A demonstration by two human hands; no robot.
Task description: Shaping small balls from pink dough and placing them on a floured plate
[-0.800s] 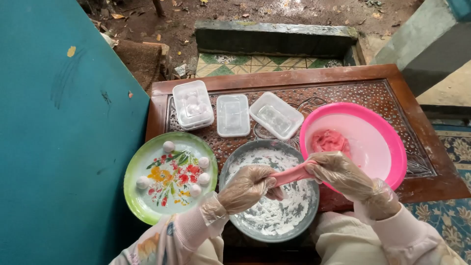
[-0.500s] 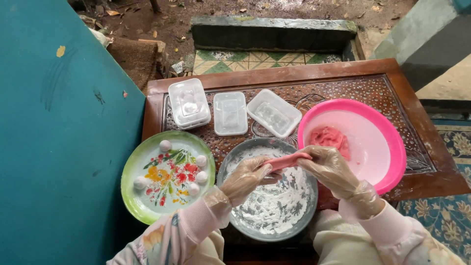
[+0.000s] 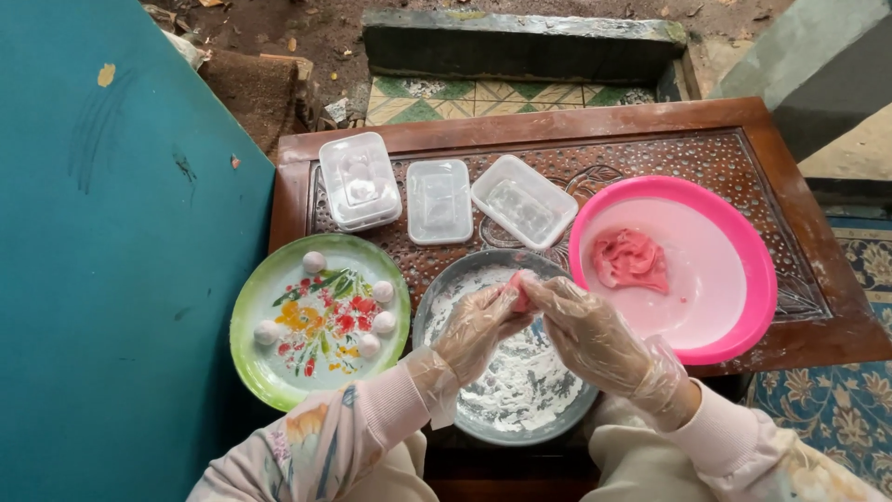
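Two gloved hands meet over the floury grey plate [image 3: 506, 390]: the left hand [image 3: 476, 330] and right hand [image 3: 585, 330] pinch a small pink dough piece [image 3: 518, 296] between their fingers. At 2 o'clock sits the pink basin [image 3: 734, 279] with more pink dough [image 3: 630, 260]; at 9 o'clock, a flowered plate [image 3: 321, 321] bearing white balls. Three clear boxes [image 3: 439, 200] line the desk [image 3: 595, 130] at 12 o'clock.

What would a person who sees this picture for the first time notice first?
The bright pink bowl at the right of the wooden table, with a lump of pink dough inside. Next, the two gloved hands, left hand and right hand, pressing a small pink piece over the floured grey plate. Left of it, white balls lie on a flowered plate.
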